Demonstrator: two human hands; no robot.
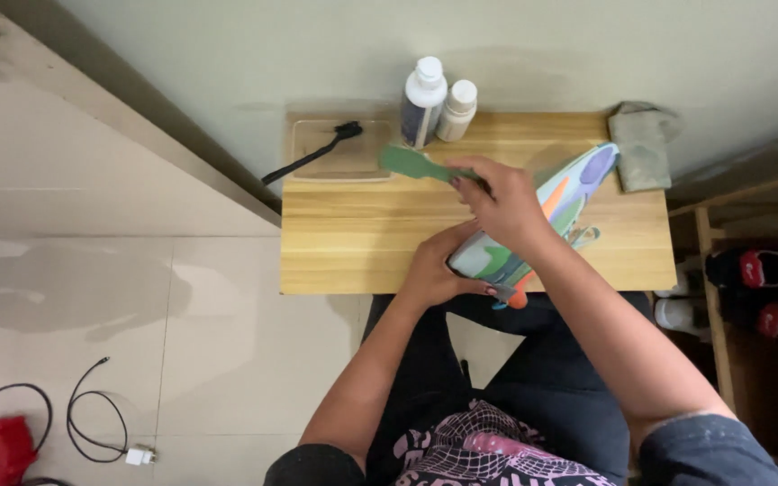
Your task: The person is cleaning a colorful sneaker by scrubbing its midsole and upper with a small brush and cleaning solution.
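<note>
Two hands are busy with one shoe. The left hand is wrapped around the heel end of the colourful shoe and holds it tight, likely so it cannot slide about. The shoe lies on its side across the near edge of the wooden surface, with its toe pointing away from the person and its sole turned up, where a brush can reach it. The right hand is closed around the handle of a green brush, just above the shoe, and the brush head sticks out to the left of that hand. Past the right hand stand two white bottles, close enough to grab. Left of them, a black brush rests on a small tray, out of the way. Right of the shoe's toe sits a folded grey cloth. More shoes wait on a rack to the person's right.
</note>
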